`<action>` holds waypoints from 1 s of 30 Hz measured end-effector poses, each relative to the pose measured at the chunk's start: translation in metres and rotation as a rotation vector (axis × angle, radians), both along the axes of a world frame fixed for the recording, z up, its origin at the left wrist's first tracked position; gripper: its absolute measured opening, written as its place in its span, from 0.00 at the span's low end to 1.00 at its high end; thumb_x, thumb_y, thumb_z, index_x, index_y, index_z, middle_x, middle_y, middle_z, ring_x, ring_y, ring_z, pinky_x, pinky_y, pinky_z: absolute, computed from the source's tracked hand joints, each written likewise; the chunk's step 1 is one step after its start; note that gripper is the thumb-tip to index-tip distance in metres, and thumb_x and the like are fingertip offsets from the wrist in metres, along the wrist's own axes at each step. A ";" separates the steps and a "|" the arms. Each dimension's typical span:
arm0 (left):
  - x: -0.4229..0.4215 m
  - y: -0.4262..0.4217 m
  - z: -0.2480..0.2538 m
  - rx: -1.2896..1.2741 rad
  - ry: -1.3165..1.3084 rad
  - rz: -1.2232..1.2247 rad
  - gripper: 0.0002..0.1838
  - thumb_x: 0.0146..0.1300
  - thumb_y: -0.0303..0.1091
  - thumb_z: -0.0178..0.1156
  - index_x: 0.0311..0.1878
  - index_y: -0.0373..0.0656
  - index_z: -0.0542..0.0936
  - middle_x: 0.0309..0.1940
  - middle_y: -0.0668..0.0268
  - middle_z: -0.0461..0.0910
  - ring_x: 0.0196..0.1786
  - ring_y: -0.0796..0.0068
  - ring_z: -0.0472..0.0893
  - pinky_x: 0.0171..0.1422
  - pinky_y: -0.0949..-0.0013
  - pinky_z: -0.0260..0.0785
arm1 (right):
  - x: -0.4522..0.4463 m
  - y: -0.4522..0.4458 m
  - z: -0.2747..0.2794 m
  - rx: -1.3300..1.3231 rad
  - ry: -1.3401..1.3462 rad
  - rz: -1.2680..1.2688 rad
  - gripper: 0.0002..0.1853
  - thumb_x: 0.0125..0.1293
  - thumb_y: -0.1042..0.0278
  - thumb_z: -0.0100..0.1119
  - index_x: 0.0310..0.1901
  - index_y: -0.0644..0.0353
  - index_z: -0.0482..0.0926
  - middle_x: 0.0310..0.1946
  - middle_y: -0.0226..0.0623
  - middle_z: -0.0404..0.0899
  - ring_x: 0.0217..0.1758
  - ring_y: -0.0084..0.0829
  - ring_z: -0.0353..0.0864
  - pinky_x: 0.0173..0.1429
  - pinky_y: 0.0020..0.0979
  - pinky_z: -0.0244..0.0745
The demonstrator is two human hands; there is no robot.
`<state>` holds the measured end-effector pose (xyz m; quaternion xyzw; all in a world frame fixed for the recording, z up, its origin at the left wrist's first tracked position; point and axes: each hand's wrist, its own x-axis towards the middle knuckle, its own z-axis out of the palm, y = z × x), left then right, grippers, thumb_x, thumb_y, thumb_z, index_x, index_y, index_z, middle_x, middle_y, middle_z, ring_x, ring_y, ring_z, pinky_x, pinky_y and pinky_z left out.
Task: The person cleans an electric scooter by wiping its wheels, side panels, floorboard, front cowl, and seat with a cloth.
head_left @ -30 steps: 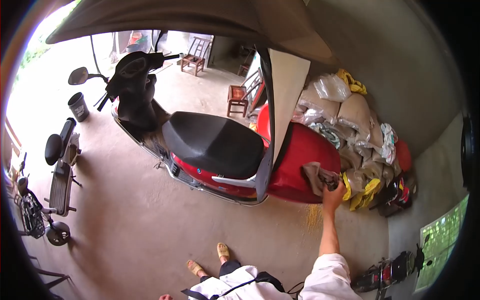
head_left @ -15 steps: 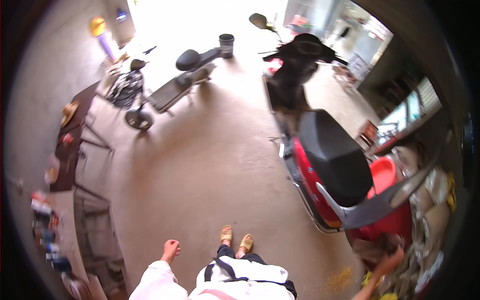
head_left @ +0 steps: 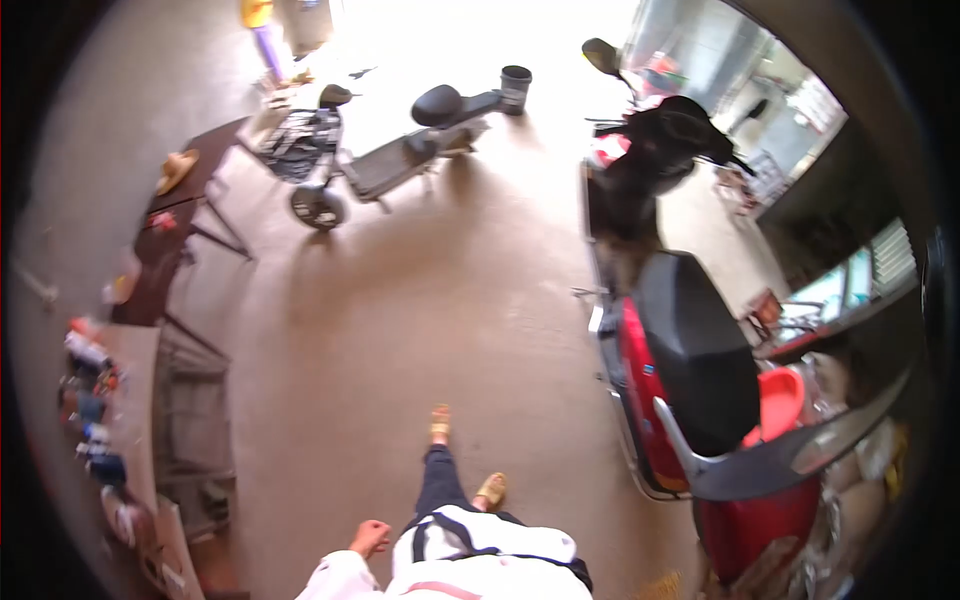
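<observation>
My left hand (head_left: pixel 371 537) hangs in front of my body at the lower middle, its fingers curled in and nothing visible in them. My right hand cannot be made out at the lower right. There, a blurred brown cloth-like shape (head_left: pixel 766 566) lies against the red rear box (head_left: pixel 752 522) of a scooter. The scooter's black seat (head_left: pixel 698 355) is in front of that box, and a dark curved flap (head_left: pixel 790 462) crosses between them.
A second scooter (head_left: pixel 395 165) is parked ahead on the left, near a black bucket (head_left: pixel 515 90). Dark tables (head_left: pixel 165 262) line the left wall, one bearing a straw hat (head_left: pixel 176 171). At right are a red basin (head_left: pixel 778 402) and sacks (head_left: pixel 858 505). Yellow grains (head_left: pixel 660 588) lie on the floor.
The view has swung left, away from the red box. My right hand, earlier closed on a brown cloth, has dropped out of clear sight. One foot has stepped forward.
</observation>
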<state>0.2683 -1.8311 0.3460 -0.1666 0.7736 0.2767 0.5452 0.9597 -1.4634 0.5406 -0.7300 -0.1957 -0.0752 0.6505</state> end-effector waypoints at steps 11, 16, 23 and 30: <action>-0.158 0.083 -0.003 0.084 0.095 0.008 0.11 0.65 0.35 0.56 0.48 0.45 0.75 0.36 0.67 0.78 0.35 0.72 0.82 0.33 0.65 0.79 | -0.148 0.087 -0.072 0.388 0.991 -0.179 0.26 0.61 0.33 0.55 0.53 0.39 0.79 0.58 0.19 0.78 0.56 0.30 0.78 0.49 0.44 0.74; -0.231 0.093 0.015 0.031 0.110 0.022 0.09 0.65 0.35 0.56 0.47 0.46 0.75 0.35 0.67 0.77 0.34 0.73 0.81 0.32 0.66 0.78 | -0.179 0.096 -0.048 0.326 1.186 -0.113 0.23 0.65 0.35 0.49 0.52 0.37 0.80 0.51 0.16 0.82 0.52 0.29 0.80 0.48 0.41 0.72; -0.313 0.125 0.011 0.056 0.140 0.036 0.09 0.66 0.36 0.55 0.47 0.48 0.76 0.37 0.70 0.77 0.34 0.76 0.79 0.34 0.67 0.75 | -0.203 0.101 -0.070 0.048 1.270 0.175 0.20 0.65 0.39 0.48 0.50 0.36 0.81 0.50 0.17 0.83 0.52 0.30 0.80 0.48 0.44 0.72; -0.310 0.166 0.004 0.015 0.116 0.054 0.11 0.68 0.38 0.55 0.50 0.48 0.76 0.38 0.70 0.78 0.35 0.76 0.79 0.35 0.67 0.75 | -0.290 0.106 -0.109 -0.056 1.287 -0.001 0.19 0.68 0.40 0.42 0.47 0.34 0.81 0.46 0.15 0.84 0.48 0.27 0.80 0.48 0.41 0.72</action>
